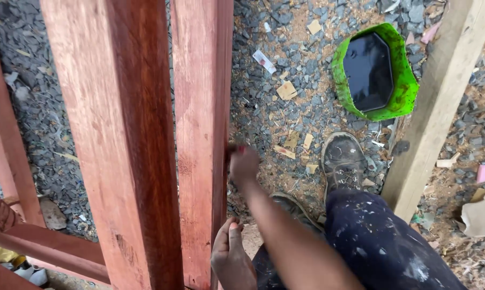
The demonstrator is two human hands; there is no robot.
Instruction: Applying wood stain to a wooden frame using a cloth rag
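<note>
Two reddish-brown wooden posts are filling the left half of the view, standing over grey gravel strewn with sawdust and pale wood chips. Off to the upper right, a cut-open green container holding dark liquid is sitting on the ground, well apart from the hands, and a pale timber plank is slanting down beside it. A worn boot is planted between that plank and the posts, with a paint-flecked dark trouser leg below it. The right hand is reaching out, arm extended, pressing against the edge of the nearer post; it is blurring, something reddish is showing at the fingertips, and I cannot tell what it is gripping. The left hand is sitting low at the base of the same post, fingers curled loosely against the wood, holding nothing visible.
</note>
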